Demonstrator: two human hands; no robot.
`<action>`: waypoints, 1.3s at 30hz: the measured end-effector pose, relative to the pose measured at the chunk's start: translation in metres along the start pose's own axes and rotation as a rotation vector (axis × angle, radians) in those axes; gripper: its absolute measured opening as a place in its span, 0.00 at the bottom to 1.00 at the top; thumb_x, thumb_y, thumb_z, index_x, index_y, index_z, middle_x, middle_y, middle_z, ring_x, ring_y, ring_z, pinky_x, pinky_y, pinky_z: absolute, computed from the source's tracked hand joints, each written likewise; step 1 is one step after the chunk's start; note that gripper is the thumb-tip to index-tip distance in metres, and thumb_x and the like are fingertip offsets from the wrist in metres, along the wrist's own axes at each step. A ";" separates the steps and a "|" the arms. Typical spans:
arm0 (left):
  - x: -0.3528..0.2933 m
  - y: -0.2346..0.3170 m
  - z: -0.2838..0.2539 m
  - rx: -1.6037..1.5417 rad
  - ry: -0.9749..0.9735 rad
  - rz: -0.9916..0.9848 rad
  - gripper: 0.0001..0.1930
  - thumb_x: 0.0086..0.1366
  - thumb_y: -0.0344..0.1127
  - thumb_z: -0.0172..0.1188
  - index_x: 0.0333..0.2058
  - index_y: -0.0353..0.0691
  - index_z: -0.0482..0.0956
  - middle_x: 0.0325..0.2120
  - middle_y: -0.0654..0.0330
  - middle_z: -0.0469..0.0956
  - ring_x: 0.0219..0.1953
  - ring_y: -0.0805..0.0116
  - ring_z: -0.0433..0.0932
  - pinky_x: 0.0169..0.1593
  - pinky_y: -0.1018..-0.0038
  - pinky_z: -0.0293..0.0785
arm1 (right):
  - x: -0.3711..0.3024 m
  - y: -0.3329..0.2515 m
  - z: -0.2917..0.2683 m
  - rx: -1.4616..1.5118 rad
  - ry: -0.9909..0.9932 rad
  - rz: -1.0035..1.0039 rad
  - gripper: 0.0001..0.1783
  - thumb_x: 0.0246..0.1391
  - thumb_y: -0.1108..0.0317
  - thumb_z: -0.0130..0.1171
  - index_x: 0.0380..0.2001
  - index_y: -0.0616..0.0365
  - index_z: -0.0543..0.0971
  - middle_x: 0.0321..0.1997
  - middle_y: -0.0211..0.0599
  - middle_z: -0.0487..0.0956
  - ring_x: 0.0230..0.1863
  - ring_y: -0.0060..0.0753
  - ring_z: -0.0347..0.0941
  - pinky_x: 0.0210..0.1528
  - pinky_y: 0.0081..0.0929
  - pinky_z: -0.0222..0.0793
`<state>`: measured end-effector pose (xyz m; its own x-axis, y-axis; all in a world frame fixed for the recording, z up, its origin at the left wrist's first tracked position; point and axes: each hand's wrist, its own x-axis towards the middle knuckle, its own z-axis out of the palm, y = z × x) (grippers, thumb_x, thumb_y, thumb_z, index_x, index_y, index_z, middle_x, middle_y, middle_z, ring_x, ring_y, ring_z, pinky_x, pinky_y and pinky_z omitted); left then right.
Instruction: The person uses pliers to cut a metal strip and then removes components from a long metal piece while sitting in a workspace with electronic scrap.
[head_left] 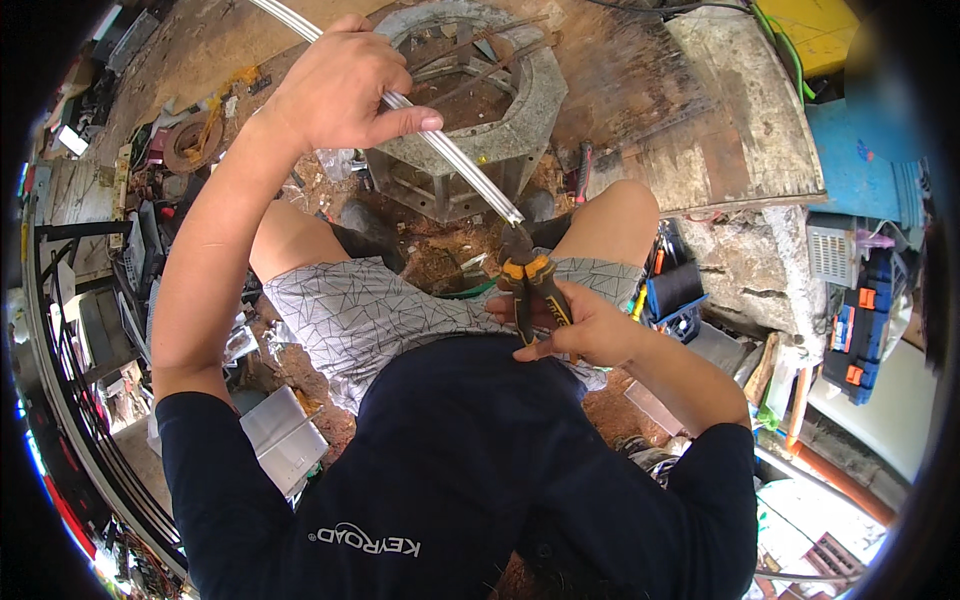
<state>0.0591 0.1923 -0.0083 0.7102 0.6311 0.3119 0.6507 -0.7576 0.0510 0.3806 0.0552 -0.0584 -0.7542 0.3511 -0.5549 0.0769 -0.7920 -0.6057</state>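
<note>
While the pliers (528, 283) bite the lower end of the flat white cable (440, 145) near frame centre, the step looks like stripping or cutting that end; next likely calls for a firm squeeze and steady pull. The right hand (585, 328), at 5 o'clock, wraps the handles. The left hand (345, 85), at 11 o'clock, arm raised, pinches the cable taut above a rusty octagonal frame (480, 100).

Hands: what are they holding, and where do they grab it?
The left hand grips a flat white cable partway along; the right hand holds pliers by the yellow-black handles.
</note>
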 end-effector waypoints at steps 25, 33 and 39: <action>0.033 0.025 -0.035 0.226 -0.196 0.036 0.26 0.53 0.60 0.57 0.09 0.45 0.76 0.10 0.60 0.72 0.19 0.57 0.74 0.32 0.65 0.64 | -0.002 -0.001 -0.016 0.002 0.096 0.149 0.36 0.40 0.83 0.52 0.58 0.61 0.63 0.53 0.42 0.73 0.52 0.33 0.71 0.49 0.35 0.76; 0.033 0.038 -0.038 0.310 -0.124 0.080 0.24 0.56 0.58 0.58 0.14 0.43 0.77 0.12 0.61 0.72 0.20 0.61 0.72 0.32 0.68 0.63 | 0.001 -0.004 -0.019 -0.068 0.142 0.157 0.32 0.35 0.80 0.48 0.52 0.66 0.68 0.42 0.42 0.76 0.41 0.32 0.75 0.35 0.27 0.78; 0.030 0.043 -0.030 0.226 -0.081 -0.002 0.26 0.52 0.59 0.62 0.11 0.41 0.74 0.12 0.58 0.68 0.24 0.57 0.70 0.39 0.66 0.62 | 0.007 -0.006 -0.025 -0.246 0.144 0.168 0.25 0.37 0.79 0.48 0.45 0.65 0.71 0.36 0.41 0.78 0.30 0.28 0.75 0.24 0.20 0.71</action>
<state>0.1003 0.1736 0.0320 0.7219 0.6510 0.2347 0.6896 -0.7051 -0.1653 0.3908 0.0750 -0.0727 -0.6193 0.3064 -0.7229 0.3612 -0.7063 -0.6088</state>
